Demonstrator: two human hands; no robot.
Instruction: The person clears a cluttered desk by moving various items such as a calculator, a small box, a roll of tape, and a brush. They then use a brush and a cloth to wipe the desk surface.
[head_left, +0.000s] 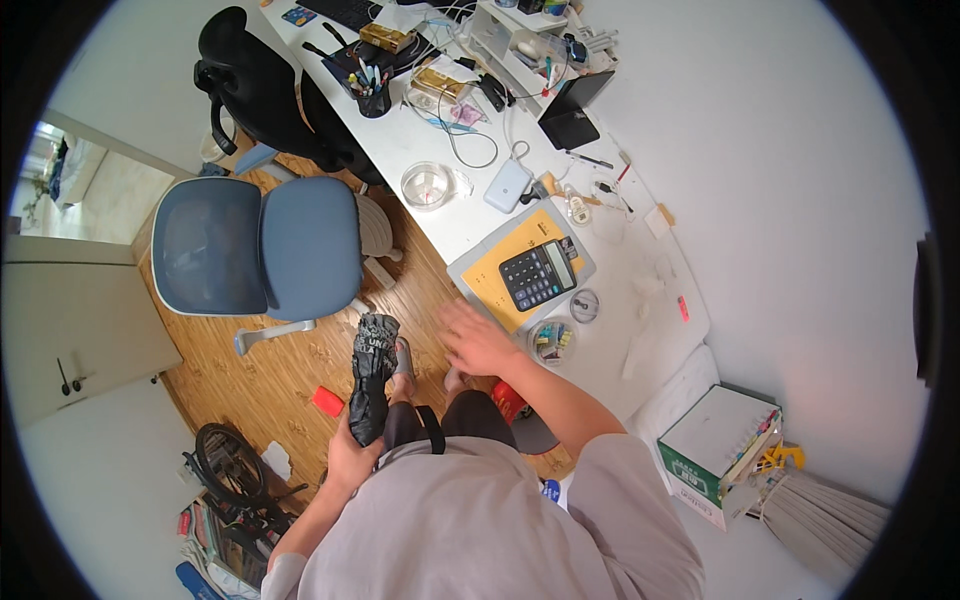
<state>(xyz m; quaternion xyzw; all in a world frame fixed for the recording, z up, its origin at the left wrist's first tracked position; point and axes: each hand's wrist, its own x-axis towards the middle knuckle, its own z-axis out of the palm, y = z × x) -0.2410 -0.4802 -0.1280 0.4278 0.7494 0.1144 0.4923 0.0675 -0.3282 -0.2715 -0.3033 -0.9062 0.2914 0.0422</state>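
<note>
My left hand (352, 454) is closed around the lower end of a folded black umbrella (371, 375), which bears pale writing near its top and stands out over the floor. A black strap (431, 430) hangs by my waist, to the right of the umbrella. My right hand (474, 337), slightly blurred, is held in the air with its fingers apart and nothing in it. It is near the desk's edge, beside a yellow folder (487, 289) with a black calculator (538, 275) on it. A round container of small coloured items (552, 341) lies to the right of that hand.
A blue office chair (311, 247) stands at the left, with a black chair (259, 75) behind it. The white desk (457, 229) carries a power bank (508, 185), a clear round dish (425, 186) and cables. A red item (328, 401) is on the wooden floor. A folded bicycle (232, 465) stands lower left.
</note>
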